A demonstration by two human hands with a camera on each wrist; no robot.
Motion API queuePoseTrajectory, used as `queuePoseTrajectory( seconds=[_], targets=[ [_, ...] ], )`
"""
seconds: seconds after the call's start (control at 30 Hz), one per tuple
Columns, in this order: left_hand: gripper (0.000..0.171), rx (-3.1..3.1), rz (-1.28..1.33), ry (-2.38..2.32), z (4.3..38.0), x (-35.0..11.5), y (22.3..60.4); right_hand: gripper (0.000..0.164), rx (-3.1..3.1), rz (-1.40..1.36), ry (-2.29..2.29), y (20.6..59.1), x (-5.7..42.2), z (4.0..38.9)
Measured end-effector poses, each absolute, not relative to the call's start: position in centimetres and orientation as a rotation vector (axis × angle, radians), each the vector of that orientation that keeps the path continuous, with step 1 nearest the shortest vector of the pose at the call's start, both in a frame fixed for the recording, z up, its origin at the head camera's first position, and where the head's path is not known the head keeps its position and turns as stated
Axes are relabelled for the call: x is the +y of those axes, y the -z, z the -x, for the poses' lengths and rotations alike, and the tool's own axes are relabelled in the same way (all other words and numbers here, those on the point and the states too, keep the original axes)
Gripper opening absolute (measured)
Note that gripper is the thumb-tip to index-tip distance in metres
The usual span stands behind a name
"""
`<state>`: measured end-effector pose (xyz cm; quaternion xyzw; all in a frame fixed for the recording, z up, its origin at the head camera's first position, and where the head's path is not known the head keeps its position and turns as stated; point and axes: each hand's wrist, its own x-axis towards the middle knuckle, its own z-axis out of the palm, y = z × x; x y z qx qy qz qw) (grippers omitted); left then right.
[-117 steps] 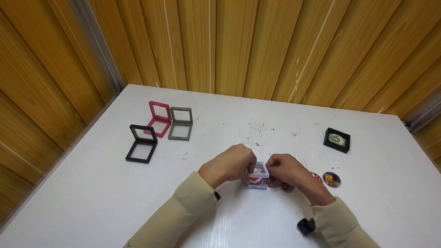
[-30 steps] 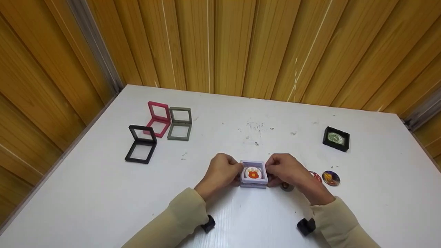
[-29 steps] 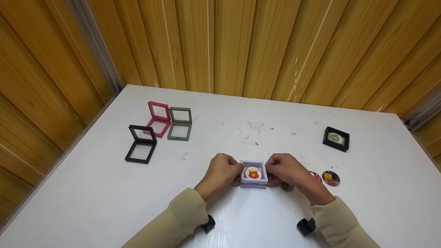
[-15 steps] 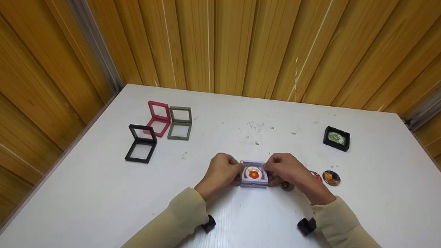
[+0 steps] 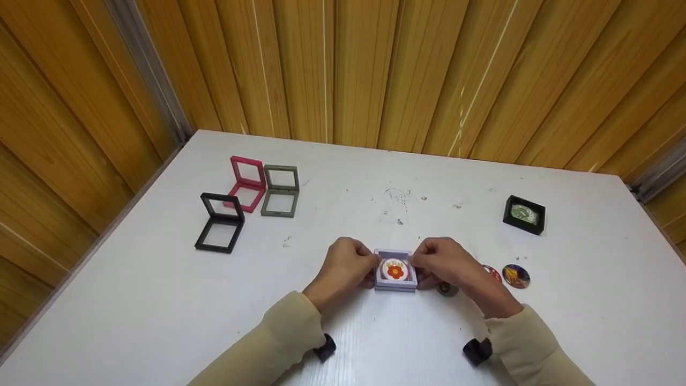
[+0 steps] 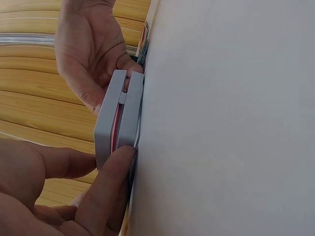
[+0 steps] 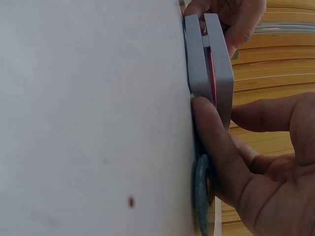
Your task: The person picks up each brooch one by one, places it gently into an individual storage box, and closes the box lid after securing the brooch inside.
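In the head view a small lilac display frame point(image 5: 395, 288) lies on the white table, its two halves folded almost together. A round white badge point(image 5: 395, 269) with a red flower shows through its window. My left hand point(image 5: 343, 268) pinches the frame's left side between thumb and fingers, and my right hand point(image 5: 447, 262) pinches the right side the same way. Both wrist views show a narrow gap between the halves of the frame point(image 6: 106, 130), with a red edge visible inside. Beside my right thumb lies another round badge point(image 7: 202, 196), partly covered by that hand in the head view.
Three unfolded display frames stand at the left: black point(image 5: 217, 249), pink point(image 5: 247, 160) and green point(image 5: 278, 214). At the right is a folded black frame point(image 5: 530, 229) holding a green badge. A red badge point(image 5: 492, 274) and a multicoloured badge point(image 5: 516, 276) lie near my right forearm.
My left hand has moved from over the lilac frame's lid to its left side. The lid has come down over the flower badge, and over the last second the gap has narrowed slightly.
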<state>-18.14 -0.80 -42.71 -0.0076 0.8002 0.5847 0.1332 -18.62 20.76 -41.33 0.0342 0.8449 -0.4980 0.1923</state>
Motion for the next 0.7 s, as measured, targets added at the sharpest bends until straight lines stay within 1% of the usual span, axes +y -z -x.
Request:
queuePoseTrajectory(
  seconds=[0.7],
  targets=[
    [0.009,2.305,-0.006,-1.727,18.13,-0.85,42.82,0.010,2.358,-0.063,1.420,41.38,20.82,18.53]
  ],
)
